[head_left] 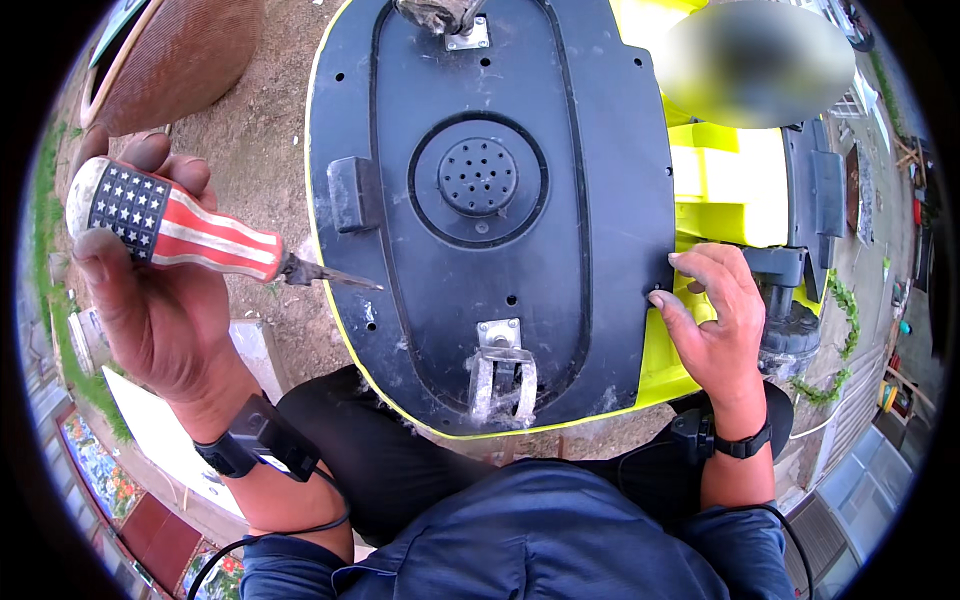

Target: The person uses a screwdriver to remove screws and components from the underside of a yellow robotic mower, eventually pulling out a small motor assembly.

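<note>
My left hand [170,320] is raised over the left side, closed round the screwdriver [215,237]. Its thick handle has a stars-and-stripes pattern, and its worn metal shaft points right, above the edge of the black panel [620,180]. That panel is the flat plastic underside of a yellow-and-black ride-on toy, with a round perforated grille [478,178] in the middle and several small holes. At the panel's right edge rests my right hand [722,320], thumb and forefinger bent but apart, with a small hole beside the thumb tip. No object shows between those fingers.
Grimy casters [502,385] are bolted to the panel's near and far ends. Further right are the toy's yellow body [735,185] and a dark wheel [790,335]. A large brown woven basket [185,65] stands on the dirt ground at the far left.
</note>
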Motion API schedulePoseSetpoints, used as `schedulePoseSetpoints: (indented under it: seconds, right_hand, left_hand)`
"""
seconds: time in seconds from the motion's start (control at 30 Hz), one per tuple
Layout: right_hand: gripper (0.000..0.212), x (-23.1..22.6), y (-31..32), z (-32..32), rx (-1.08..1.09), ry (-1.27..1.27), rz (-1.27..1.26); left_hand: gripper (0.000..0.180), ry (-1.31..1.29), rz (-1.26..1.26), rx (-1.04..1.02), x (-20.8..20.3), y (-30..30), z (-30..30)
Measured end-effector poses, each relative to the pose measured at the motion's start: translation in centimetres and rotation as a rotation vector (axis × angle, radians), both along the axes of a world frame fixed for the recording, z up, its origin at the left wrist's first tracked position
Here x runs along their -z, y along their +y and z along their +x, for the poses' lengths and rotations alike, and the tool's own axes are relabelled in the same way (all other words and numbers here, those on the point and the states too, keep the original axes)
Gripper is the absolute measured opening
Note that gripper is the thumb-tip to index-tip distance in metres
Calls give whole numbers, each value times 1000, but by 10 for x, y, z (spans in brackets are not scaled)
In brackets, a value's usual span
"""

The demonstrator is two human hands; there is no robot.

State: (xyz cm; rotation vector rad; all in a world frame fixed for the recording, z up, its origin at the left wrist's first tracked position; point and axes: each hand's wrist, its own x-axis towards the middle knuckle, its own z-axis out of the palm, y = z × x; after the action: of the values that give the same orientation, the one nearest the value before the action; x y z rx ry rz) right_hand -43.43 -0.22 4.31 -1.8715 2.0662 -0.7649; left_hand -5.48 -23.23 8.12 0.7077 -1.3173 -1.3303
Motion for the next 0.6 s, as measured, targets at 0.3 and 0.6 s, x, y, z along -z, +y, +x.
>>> schedulePoseSetpoints:
  seconds: [0.3,0.6]
  right_hand:
    - [84,-1,3,11,11,11,70]
    - [102,4,15,21,5,68,57]
  left_hand:
    - [75,-184,-140,175,-10,38,-75]
    - [65,-220,-200,190,-31,77,-104]
